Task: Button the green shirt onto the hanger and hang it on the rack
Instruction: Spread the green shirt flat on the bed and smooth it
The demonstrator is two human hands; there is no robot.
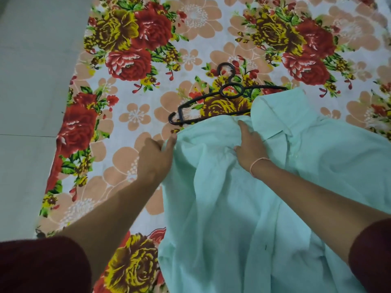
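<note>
Two hands work the green shirt (pixel 232 208), which lies on the flowered sheet (pixel 131 115) with its collar over one end of the hanger (pixel 231 81). The left hand (pixel 155 159) pinches a shoulder edge, and the right hand (pixel 251 149) has its fingers (pixel 243 127) curled into cloth below the collar. The hanger looks not yet inside, so next it needs feeding into the shoulders.

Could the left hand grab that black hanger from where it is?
Probably yes: the hanger lies half bare just beyond the left hand, which would first have to release the green shirt.
</note>
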